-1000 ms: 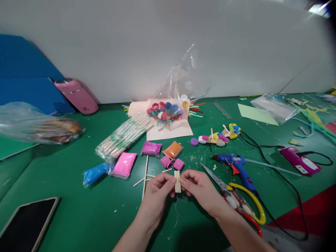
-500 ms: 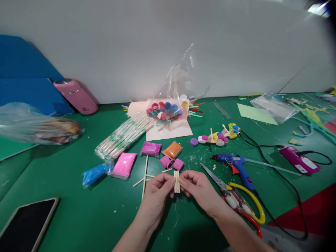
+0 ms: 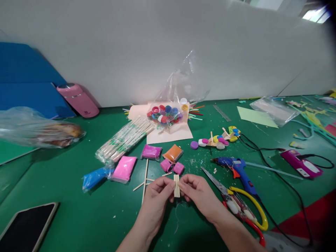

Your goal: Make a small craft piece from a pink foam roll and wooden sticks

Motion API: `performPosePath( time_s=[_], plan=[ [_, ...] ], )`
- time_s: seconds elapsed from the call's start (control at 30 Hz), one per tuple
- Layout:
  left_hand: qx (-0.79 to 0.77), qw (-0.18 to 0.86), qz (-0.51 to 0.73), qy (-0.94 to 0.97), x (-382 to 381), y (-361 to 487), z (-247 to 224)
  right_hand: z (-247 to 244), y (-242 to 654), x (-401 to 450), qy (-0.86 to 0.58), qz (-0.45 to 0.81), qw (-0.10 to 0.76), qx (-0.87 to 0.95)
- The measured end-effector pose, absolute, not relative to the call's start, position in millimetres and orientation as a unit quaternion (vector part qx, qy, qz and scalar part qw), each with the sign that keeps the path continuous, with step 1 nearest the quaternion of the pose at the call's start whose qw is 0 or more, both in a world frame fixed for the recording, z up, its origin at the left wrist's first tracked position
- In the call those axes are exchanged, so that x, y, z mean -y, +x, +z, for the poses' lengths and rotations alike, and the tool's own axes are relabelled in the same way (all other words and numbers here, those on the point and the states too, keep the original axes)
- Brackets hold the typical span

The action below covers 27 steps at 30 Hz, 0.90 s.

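Between my two hands stands a small bundle of short wooden stick pieces (image 3: 176, 186), side by side and roughly upright. My left hand (image 3: 160, 190) pinches its left edge with thumb and fingers. From the other side, the thumb and fingertips of my right hand (image 3: 195, 189) press on the same bundle. A thin glue-like strand (image 3: 176, 217) trails below it. Just left of my left hand, longer wooden sticks (image 3: 145, 176) lie crossed on the green table. Past my fingertips are two magenta pieces (image 3: 179, 168), and scissors (image 3: 217, 180) with yellow and red handles lie beside my right hand.
A blue glue gun (image 3: 237, 166) and its black cord (image 3: 278, 203) lie at right. Clay packets, an orange one (image 3: 172, 153) among them, sit ahead, near bagged chopsticks (image 3: 123, 140) and bottle caps (image 3: 166, 113). A phone (image 3: 26, 227) lies front left; a pink flask (image 3: 78, 99) leans behind.
The view has tilted up slightly, so everything sits a little lower. Both hands keep their hold on the stick bundle, with no other clear movement.
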<state>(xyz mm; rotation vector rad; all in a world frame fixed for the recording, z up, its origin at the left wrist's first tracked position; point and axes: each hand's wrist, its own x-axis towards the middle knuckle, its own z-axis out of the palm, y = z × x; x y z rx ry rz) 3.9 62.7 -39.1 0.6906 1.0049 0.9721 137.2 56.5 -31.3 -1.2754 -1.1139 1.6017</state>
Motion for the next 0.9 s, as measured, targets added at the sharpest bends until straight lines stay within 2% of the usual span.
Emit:
performPosePath(
  time_s=[0.9],
  plan=[
    [-0.447, 0.711, 0.449, 0.305, -63.3, 5.5, -39.8, -33.5, 137.4, -55.7, -0.503, 0.639, 0.393, 0.429]
  ],
)
